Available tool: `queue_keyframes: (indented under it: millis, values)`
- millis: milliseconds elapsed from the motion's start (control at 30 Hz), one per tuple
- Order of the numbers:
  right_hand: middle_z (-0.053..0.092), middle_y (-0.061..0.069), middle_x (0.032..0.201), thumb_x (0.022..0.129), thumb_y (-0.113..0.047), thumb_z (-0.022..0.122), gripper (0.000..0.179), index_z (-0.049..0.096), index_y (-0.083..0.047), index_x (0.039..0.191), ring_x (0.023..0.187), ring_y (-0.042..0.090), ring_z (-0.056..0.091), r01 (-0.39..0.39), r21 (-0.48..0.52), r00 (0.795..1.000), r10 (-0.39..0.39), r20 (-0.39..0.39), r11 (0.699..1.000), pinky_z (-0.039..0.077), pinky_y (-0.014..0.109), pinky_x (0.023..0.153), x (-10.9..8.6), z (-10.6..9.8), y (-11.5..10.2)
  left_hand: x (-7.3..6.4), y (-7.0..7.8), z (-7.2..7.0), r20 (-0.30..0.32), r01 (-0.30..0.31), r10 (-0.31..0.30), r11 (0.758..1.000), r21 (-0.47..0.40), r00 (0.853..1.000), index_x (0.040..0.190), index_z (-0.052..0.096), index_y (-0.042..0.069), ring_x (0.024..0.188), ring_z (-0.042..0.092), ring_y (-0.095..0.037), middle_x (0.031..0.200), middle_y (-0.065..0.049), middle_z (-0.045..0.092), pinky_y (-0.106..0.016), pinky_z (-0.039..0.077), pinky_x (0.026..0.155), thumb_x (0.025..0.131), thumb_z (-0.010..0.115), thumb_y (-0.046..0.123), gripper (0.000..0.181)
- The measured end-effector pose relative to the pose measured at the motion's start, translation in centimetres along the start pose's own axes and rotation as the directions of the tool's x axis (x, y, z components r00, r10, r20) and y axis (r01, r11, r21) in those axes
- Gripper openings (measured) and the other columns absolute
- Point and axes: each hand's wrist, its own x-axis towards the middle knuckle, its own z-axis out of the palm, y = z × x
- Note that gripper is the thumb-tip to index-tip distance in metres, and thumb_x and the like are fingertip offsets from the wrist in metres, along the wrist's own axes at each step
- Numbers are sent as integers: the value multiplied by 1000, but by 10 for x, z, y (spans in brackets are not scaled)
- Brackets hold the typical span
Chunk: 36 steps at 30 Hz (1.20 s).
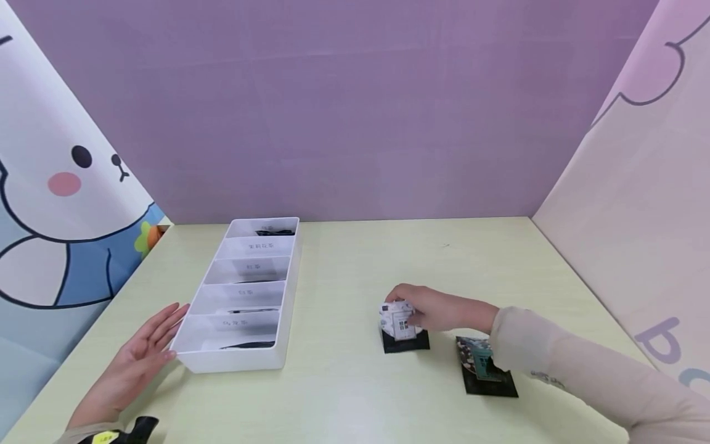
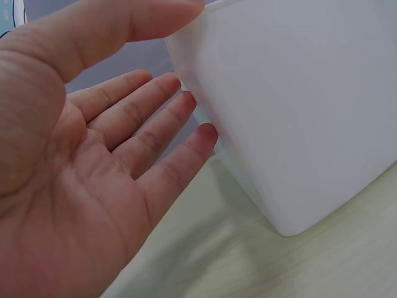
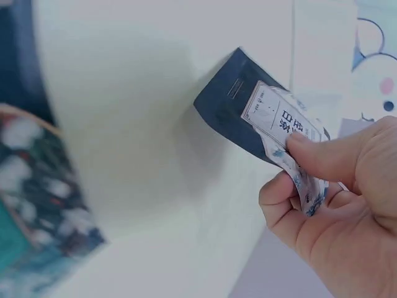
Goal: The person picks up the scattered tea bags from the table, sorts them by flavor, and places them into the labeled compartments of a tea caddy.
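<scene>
In the head view my right hand pinches a small packet, a tea sachet by its look. In the right wrist view this sachet has a white floral print, a printed label and a black end, with thumb and fingers on its printed part. My left hand is at the near left corner of a white compartment box. The left wrist view shows its fingers extended, the thumb tip at the rim and fingertips against the box wall.
Right of the held sachet lies a second packet, dark with a green label, partly under the right sleeve. The box has several labelled compartments, with dark flat packets showing in some. A purple panel stands behind the table.
</scene>
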Motion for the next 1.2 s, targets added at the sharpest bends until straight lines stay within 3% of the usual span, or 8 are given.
queue_keyframes:
  millis: [167, 300, 533, 700, 900, 1200]
  values:
    - [56, 13, 126, 93, 18, 50, 44, 50, 3, 134, 112, 25, 58, 43, -38, 998, -45, -50, 998, 53, 34, 90, 9, -16, -5, 0, 0, 0, 3, -8, 8, 1000, -25, 1000, 160, 19, 15, 137, 40, 1, 156, 12, 38, -17, 40, 104, 95, 31, -24, 76]
    - [58, 14, 125, 93, 17, 51, 43, 51, 3, 133, 109, 25, 59, 83, -79, 989, -92, -114, 993, 54, 33, 86, 20, -29, -11, 1, 0, 1, 0, -2, 2, 999, -37, 1000, 160, 20, 15, 137, 40, 1, 156, 12, 38, -17, 40, 103, 95, 31, -24, 76]
    - [60, 16, 131, 93, 13, 57, 44, 57, 2, 135, 117, 28, 59, 106, -170, 969, -140, -204, 980, 54, 37, 91, 41, -44, -22, 1, -1, -1, 6, -5, 5, 999, -54, 1000, 160, 20, 15, 137, 40, 0, 156, 11, 39, -18, 40, 104, 95, 30, -25, 76]
    - [64, 14, 127, 91, 13, 59, 42, 63, 1, 131, 111, 25, 63, 106, -146, 950, -143, -278, 984, 56, 35, 87, 57, -50, -29, 1, -2, -1, 3, -6, 6, 999, -53, 1000, 160, 20, 14, 137, 40, 0, 156, 11, 39, -18, 41, 103, 95, 31, -25, 76]
    - [71, 9, 110, 89, 8, 66, 35, 69, -2, 122, 100, 22, 67, 90, -122, 929, -128, -347, 988, 56, 32, 81, 73, -53, -39, 1, -2, 0, -13, 10, -11, 999, -50, 1000, 158, 25, 18, 135, 42, 1, 154, 13, 41, -18, 42, 102, 95, 32, -24, 77]
    - [73, 6, 100, 88, 4, 71, 24, 74, -3, 110, 89, 18, 67, 68, 24, 908, -52, -416, 997, 57, 24, 65, 100, -55, -63, 1, -3, -1, -31, 21, -23, 997, -70, 999, 158, 26, 18, 134, 43, 1, 152, 13, 43, -18, 43, 102, 95, 32, -24, 76]
